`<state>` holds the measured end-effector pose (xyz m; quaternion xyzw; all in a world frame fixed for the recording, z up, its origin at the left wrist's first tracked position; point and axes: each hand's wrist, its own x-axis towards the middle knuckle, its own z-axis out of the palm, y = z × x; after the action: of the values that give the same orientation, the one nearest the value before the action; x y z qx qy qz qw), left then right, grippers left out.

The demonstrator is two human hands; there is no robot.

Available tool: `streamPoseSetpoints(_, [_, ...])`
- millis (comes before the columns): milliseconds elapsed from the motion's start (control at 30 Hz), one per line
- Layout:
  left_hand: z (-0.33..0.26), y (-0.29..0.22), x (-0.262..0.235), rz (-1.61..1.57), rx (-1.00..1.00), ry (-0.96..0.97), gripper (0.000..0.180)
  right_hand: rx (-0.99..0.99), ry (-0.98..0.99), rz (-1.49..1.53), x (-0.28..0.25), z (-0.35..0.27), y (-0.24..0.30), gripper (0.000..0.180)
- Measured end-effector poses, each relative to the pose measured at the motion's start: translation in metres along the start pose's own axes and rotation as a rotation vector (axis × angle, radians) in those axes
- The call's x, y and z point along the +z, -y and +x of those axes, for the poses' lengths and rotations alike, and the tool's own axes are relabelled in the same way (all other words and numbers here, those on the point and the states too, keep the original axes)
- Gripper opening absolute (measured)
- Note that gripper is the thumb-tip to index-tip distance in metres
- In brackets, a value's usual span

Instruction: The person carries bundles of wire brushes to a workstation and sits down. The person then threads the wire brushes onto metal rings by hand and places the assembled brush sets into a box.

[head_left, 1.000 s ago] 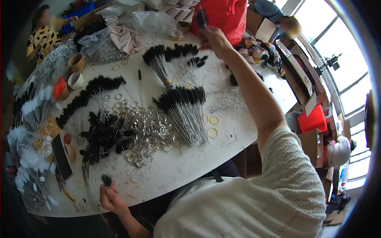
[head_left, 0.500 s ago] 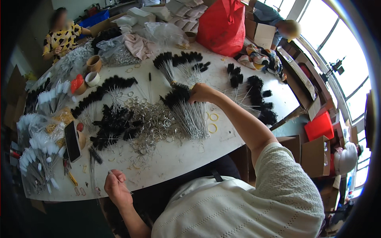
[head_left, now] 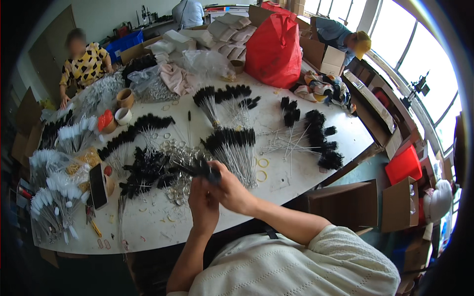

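Note:
Both hands meet over the near middle of the table. My right hand (head_left: 233,191) is closed round a few black-bristled wire brushes (head_left: 201,168), whose heads point up and look blurred. My left hand (head_left: 203,206) is closed just below those heads, pressed against the right one; how many stems it grips is hidden. Beyond my right hand lies a bundle of black brushes (head_left: 232,148) with long wire stems toward me. Behind my hands, loose metal rings (head_left: 178,190) are heaped beside a pile of black brushes (head_left: 144,172).
More black brushes (head_left: 323,140) lie at right, near yellow rubber rings (head_left: 261,175). White brushes (head_left: 59,197), a phone (head_left: 98,186) and a yellow cutter (head_left: 96,227) are at left. A red bag (head_left: 274,52) stands at the back. Two people work across the table; another sits behind.
My right hand has come back from the brush bundle with black brushes. My left hand has risen from the table's near edge to meet it. The view has shifted slightly.

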<state>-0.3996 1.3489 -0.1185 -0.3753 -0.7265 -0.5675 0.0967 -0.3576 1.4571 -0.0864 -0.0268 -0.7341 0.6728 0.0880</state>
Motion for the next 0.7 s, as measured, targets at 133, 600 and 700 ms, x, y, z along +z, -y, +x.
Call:
streamPoseSetpoints(133, [0.000, 0.004, -0.009, 0.022, 0.153, -0.094, 0.013, -0.322, -0.026, -0.008, -0.019, -0.016, 0.015, 0.034])
streamPoseSetpoints(600, [-0.042, -0.012, 0.003, 0.218, 0.190, 0.093, 0.037, 0.365, 0.072, 0.909, -0.054, -0.022, -0.022, 0.013])
streamPoseSetpoints(700, [-0.058, 0.000, -0.012, 0.139, 0.099, 0.147, 0.035, 0.290, 0.342, -0.476, -0.085, -0.021, 0.033, 0.014])
